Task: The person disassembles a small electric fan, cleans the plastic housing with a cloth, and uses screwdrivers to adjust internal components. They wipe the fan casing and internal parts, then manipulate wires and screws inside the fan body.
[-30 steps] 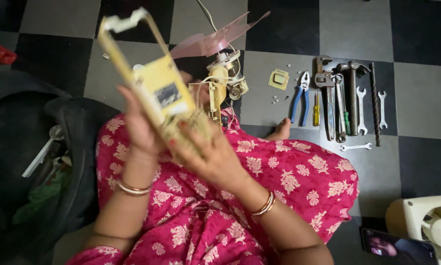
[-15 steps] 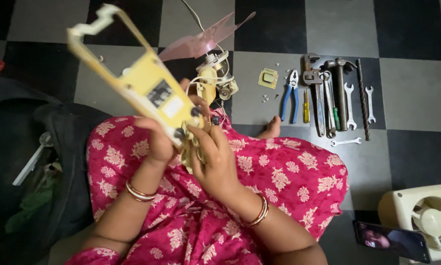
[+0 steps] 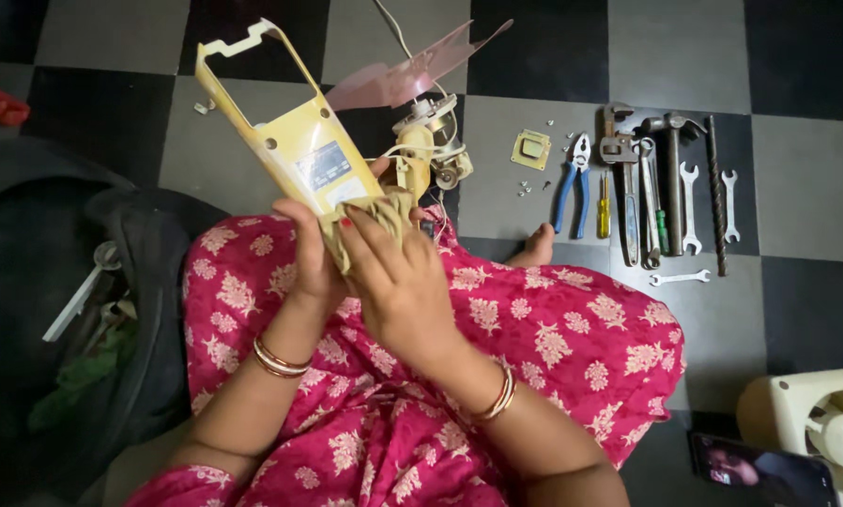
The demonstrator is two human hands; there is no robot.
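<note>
One yellowed plastic housing [image 3: 295,141], long and hollow with an open frame at its far end, is being held up over the lap at centre, its near end wrapped in a beige cloth [image 3: 370,225]. It is looking light and stiff, a thin moulded shell likely to crack if squeezed across the open frame; the solid labelled panel and the thicker near end are looking like the safest places to take hold. The left hand [image 3: 314,258] is closing around the near end from the left, fingers curled on the shell. The right hand [image 3: 398,282] is pressing the cloth against the same end, fingers wrapped over it and closed on cloth and housing together. Just beyond, on the checkered floor [image 3: 788,75], a pink fan blade [image 3: 412,70] and a small motor with wires [image 3: 426,145] are lying touching each other. Farther right, a small square plate [image 3: 531,148], blue-handled pliers [image 3: 572,183], a yellow screwdriver [image 3: 605,202], a hammer [image 3: 673,169] and spanners [image 3: 692,192] are lying in a row. At near right a cream fan casing [image 3: 811,422] is sitting beside a phone [image 3: 759,465]; at left a dark bag [image 3: 55,310] is lying open.
</note>
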